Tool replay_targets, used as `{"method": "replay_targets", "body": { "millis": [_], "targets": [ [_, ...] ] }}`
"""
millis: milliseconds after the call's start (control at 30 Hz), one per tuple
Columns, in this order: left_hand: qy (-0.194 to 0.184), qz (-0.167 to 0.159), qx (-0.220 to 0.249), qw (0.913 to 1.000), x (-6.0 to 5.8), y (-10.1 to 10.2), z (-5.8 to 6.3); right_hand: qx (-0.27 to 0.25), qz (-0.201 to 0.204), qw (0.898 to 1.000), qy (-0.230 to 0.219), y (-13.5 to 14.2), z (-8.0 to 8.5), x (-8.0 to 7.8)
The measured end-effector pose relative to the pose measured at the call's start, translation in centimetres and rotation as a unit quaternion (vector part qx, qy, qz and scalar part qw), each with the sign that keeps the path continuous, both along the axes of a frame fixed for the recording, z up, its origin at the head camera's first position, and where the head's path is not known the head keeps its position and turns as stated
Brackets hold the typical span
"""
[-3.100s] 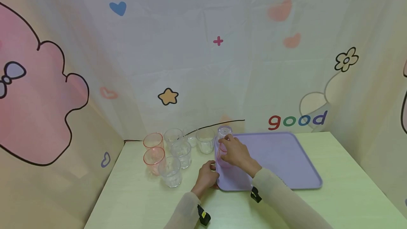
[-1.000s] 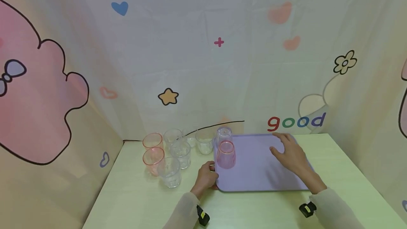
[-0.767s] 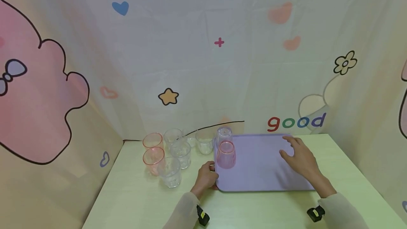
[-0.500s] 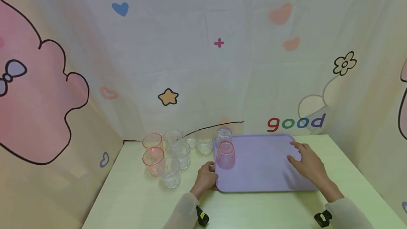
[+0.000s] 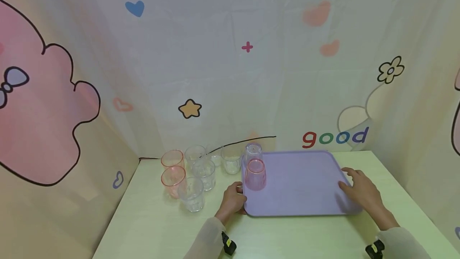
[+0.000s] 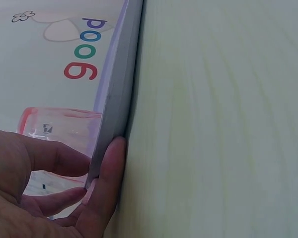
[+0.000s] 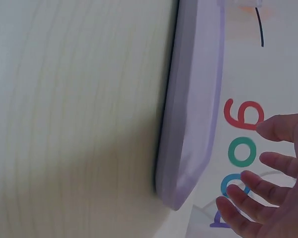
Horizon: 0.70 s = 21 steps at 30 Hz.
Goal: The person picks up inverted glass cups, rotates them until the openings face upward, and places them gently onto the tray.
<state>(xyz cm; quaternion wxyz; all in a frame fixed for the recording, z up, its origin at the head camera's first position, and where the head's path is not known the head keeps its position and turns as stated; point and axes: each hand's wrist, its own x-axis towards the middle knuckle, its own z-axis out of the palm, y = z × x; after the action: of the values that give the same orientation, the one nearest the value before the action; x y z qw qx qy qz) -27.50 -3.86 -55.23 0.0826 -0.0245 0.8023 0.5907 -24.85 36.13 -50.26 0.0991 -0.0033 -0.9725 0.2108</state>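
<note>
A lilac tray lies on the table. My left hand grips its left edge; in the left wrist view the fingers of that hand pinch the rim from above and below. Near the tray's left side an upturned pink glass stands on it, with an upturned clear glass just behind. Over by the right edge, my right hand hovers with fingers spread, holding nothing. The right wrist view shows those fingers apart from the tray.
Left of the tray several glasses stand mouth up: two pink glasses at the far left, and clear ones such as the front clear glass and a back clear glass. A printed curtain closes off the back.
Three seconds ago my right hand held the pink glass on the tray. It has let go and moved right, reaching the tray's right edge. The left hand has stayed put.
</note>
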Motion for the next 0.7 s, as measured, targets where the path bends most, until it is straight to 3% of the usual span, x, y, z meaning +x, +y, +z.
{"method": "replay_targets", "body": {
  "millis": [700],
  "targets": [
    [-0.008, 0.001, 0.001, 1.0000, -0.3, 0.0, -0.5, 0.001, -0.003, 0.997, -0.077, 3.0, -1.4, -0.5]
  ]
}}
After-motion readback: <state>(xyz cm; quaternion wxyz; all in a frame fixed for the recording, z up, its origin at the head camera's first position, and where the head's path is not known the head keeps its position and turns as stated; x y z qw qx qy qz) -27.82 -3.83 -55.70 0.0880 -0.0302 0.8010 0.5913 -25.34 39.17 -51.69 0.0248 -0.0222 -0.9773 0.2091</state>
